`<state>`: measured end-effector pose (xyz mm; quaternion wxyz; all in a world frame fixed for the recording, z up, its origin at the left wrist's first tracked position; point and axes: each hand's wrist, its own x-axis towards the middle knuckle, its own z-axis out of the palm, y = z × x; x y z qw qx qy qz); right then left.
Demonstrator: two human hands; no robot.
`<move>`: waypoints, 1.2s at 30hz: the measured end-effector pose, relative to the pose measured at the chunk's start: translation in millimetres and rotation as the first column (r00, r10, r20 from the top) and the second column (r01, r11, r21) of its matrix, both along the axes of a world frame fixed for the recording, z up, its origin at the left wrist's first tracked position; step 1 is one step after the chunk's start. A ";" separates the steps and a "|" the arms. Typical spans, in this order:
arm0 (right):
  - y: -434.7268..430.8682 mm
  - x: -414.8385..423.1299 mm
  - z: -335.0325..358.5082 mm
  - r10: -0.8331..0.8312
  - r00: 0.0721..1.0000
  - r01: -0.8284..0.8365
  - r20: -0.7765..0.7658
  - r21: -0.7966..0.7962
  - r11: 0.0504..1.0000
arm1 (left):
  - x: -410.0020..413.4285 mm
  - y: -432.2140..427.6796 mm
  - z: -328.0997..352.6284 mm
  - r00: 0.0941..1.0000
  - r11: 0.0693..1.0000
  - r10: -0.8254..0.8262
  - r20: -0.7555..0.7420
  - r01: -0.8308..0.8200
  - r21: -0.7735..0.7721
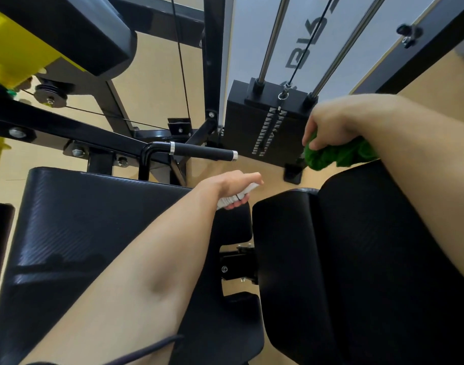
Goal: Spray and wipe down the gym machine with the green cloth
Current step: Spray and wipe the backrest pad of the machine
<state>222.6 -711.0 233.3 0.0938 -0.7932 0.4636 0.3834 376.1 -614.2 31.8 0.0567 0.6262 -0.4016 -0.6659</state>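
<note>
My left hand (232, 187) grips a small white spray bottle (237, 196), its nozzle end pointing up and right past the fingers, above the gap between two black pads. My right hand (331, 125) is closed on a bunched green cloth (338, 154), held over the top edge of the black backrest pad (357, 259). The wide black seat pad (81, 233) lies under my left forearm. A black handle bar (202, 152) with chrome rings sticks out just above my left hand.
The black weight stack (265, 125) with two chrome guide rods (274, 35) and a cable stands behind the cloth. Black frame beams (67, 127), a pulley (50, 94) and a yellow part (12, 54) fill the upper left. The floor is tan.
</note>
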 end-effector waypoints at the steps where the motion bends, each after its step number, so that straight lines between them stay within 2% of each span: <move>1: 0.8 1.2 -3.2 -0.010 1.000 0.010 0.011 0.015 1.000 | 0.9 -0.9 -2.5 1.000 1.000 -0.012 0.020 0.012 0.010; 4: 4.0 4.7 -8.7 -0.010 1.000 0.010 -0.008 0.040 0.999 | 2.4 -2.5 -7.3 0.999 0.999 -0.020 0.042 0.018 0.038; 7: 7.1 9.5 -11.7 0.008 0.999 -0.006 -0.044 0.046 0.999 | 2.0 -3.2 -6.3 1.000 0.997 0.007 -0.024 -0.005 0.082; 10: 10.3 15.6 -25.7 -0.004 1.000 0.003 0.022 0.053 0.999 | 2.3 -3.4 -5.4 0.998 0.991 0.048 -0.029 -0.044 0.130; 12: 17.6 20.3 -50.5 -0.018 0.998 0.013 0.064 0.071 0.997 | 4.3 -4.0 -4.2 0.994 0.986 0.111 -0.018 -0.108 0.128; 15: 40.2 29.2 -102.6 0.022 0.997 -0.010 -0.076 0.147 0.989 | 10.8 -7.4 -7.6 0.968 0.968 0.246 -0.057 -0.242 0.073; 17: 59.3 37.7 -133.0 0.098 0.988 -0.078 -0.120 0.156 0.985 | 14.7 -9.3 -9.6 0.927 0.930 0.367 -0.076 -0.364 0.057; 22: 97.8 60.6 -173.9 0.283 0.956 -0.273 -0.073 0.124 0.954 | 19.9 -19.4 -15.5 0.800 0.798 0.598 -0.057 -0.600 -0.056; 25: 81.8 60.0 -162.7 0.214 0.972 -0.187 -0.099 0.225 0.956 | 18.2 -18.7 -15.3 0.752 0.749 0.655 -0.068 -0.659 -0.073; 30: 24.3 45.1 -98.5 0.019 0.973 0.075 -0.231 0.390 0.918 | -0.5 -4.8 -12.0 0.784 0.783 0.618 -0.055 -0.620 -0.049; 33: 13.9 31.7 -74.1 -0.016 0.981 0.090 -0.195 0.376 0.922 | -9.7 -1.0 -5.6 0.782 0.786 0.616 -0.095 -0.618 0.004; 36: 34.1 29.8 -98.4 -0.009 0.993 0.050 -0.120 0.345 0.937 | -14.8 0.5 -7.2 0.762 0.768 0.635 -0.131 -0.640 0.002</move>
